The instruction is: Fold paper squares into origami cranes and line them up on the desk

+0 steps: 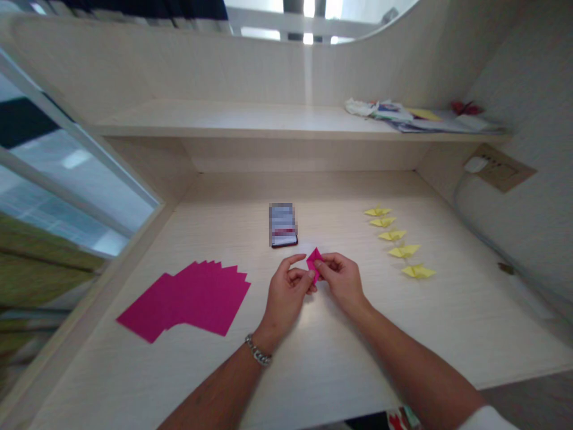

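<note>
Both of my hands pinch a small folded piece of magenta paper (314, 261) just above the pale wooden desk (340, 358). My left hand (289, 292), with a metal bracelet on its wrist, grips the paper's left lower side with curled fingers. My right hand (342, 279) holds the right side between thumb and fingertips. The fold's point sticks up between the two hands. A phone (283, 226) lies flat on the desk right behind them.
A fanned stack of magenta paper squares (188, 298) lies at the left. Several folded yellow paper cranes (398, 242) sit in a row at the right. The shelf above holds papers and a red folded figure (465, 108). A wall socket with a cable (478, 164) is at right.
</note>
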